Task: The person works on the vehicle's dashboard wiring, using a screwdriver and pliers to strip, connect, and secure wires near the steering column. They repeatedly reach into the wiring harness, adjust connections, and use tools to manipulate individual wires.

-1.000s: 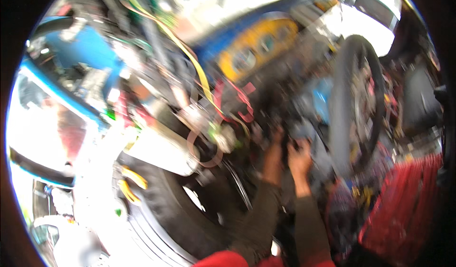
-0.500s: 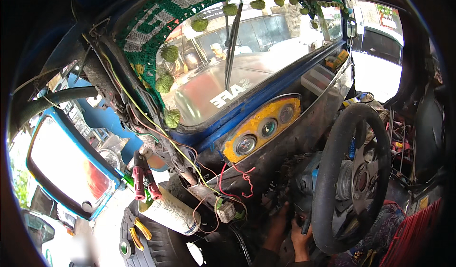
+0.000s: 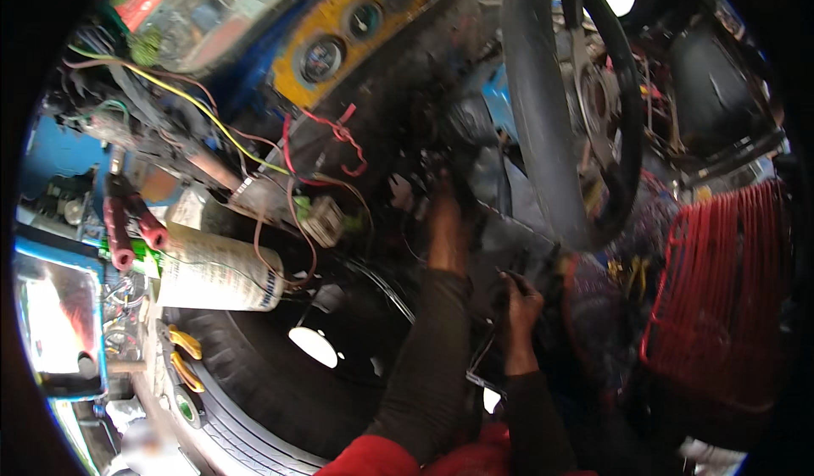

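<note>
My left hand (image 3: 445,213) reaches up into the dark space below the dashboard, left of the steering wheel (image 3: 543,120). Its fingers are lost in shadow among dark parts, so what they touch is hidden. Lower and nearer to me, my right hand (image 3: 523,311) is apart from the left one, its thumb and fingertips brought together. Anything between those fingertips is too small or dark to make out. A twisted pink-red wire (image 3: 349,137) hangs from the dashboard's lower edge, left of my left hand. Beside it, thin wires run to a whitish connector block (image 3: 324,222).
A yellow gauge panel (image 3: 295,88) sits on the dashboard. At left are red-handled pliers (image 3: 119,226), a pale cylindrical container (image 3: 222,272), yellow-handled pliers (image 3: 186,373) and a black tyre (image 3: 263,374). A red corded seat (image 3: 721,281) stands at right.
The view has tipped downward, so the dashboard sits higher. My right hand has drawn back from beneath the steering column, away from the left hand, which stays under the dashboard.
</note>
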Tool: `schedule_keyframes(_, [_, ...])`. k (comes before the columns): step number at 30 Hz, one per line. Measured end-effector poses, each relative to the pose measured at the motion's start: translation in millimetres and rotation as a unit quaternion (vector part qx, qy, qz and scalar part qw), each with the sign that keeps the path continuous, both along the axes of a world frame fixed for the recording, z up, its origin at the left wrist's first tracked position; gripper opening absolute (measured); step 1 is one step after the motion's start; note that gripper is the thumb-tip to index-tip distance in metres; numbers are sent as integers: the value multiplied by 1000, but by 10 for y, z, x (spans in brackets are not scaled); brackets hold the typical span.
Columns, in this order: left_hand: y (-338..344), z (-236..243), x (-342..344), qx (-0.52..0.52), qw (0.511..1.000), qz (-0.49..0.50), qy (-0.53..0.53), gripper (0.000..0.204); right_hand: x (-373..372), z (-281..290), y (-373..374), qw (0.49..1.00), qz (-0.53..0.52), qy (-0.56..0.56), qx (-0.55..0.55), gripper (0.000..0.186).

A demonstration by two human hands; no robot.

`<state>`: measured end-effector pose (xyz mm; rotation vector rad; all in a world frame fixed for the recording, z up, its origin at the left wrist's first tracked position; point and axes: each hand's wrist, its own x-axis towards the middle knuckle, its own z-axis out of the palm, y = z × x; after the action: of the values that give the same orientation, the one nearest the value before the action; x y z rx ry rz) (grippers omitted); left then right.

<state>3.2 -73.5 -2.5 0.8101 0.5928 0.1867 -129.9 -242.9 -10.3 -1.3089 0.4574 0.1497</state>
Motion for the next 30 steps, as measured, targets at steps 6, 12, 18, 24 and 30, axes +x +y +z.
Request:
schedule_keyframes(6, [-339,337,-169,-27,989,102,105,53,-781,47,-130,993,-7,110,46,27])
schedule_keyframes(12, [-951,772,-1067,14,985,170,8,37,-1494,287,-315,1000,-4,7,19,20])
schedule_keyframes(18, [-1715,1162,-3509,288,949,67,-108,29,-2514,913,-971,996,35,-9,80,11])
schedule_keyframes(24, [-1772,1160,-5415,150,984,-72,56,25,-3731,1177,-1293,972,223,-69,17,14])
schedule_keyframes(30, [-1474,1036,-6582,260,952,26,160,24,-4364,771,-843,828,460,-304,-95,33])
